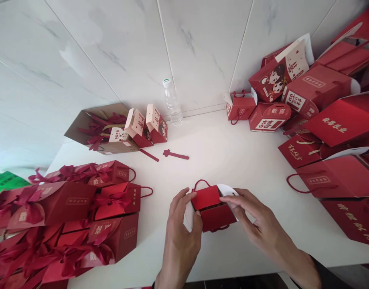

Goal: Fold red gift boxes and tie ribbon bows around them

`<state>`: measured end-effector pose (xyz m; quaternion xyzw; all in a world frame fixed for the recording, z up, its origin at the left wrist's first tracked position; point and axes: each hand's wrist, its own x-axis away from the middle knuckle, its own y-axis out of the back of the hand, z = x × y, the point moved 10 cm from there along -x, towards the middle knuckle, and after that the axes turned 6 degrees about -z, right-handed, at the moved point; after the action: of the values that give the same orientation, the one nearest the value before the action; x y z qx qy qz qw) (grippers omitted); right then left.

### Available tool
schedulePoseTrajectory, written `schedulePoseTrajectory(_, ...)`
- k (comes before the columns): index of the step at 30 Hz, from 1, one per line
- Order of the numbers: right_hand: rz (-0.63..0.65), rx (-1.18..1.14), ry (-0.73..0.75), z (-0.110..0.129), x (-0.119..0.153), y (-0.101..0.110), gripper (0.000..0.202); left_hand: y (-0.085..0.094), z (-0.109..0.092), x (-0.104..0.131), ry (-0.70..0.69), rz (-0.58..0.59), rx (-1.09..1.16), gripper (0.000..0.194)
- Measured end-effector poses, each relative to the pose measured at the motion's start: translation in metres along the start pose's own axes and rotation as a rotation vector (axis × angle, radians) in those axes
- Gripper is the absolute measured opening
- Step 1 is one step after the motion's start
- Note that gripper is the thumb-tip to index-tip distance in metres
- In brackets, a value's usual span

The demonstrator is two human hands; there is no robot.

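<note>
A small red gift box [219, 216] with rope handles stands near the table's front edge, its two red top flaps nearly meeting and white-backed rounded flaps sticking out at both sides. My left hand [184, 224] grips its left side, with the thumb and fingers around the left white flap. At the right, my right hand [252, 212] touches the box near the upper right corner, fingertips on the red flap and thumb close to the right white flap. What lies inside the box is hidden.
Ribboned red boxes [73, 204] are stacked at left, untied ones [335, 120] piled at right. Behind are an open carton [112, 148] of ribbons, two small boxes [157, 126], a bottle [173, 104], and two dark red strips [178, 155] on the white table [220, 148].
</note>
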<state>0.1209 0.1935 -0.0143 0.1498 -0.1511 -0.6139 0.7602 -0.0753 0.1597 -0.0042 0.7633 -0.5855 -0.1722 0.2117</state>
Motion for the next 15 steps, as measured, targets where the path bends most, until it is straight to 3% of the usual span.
schedulePoseTrajectory(7,-0.005,0.037,0.051,0.005,0.003,0.005,0.030,0.000,-0.008,-0.011,0.029,-0.014,0.059,0.023)
schedulePoseTrajectory(15,-0.005,-0.016,0.071,0.006,0.010,0.006,0.031,0.001,-0.002,-0.014,0.129,-0.064,0.127,0.031)
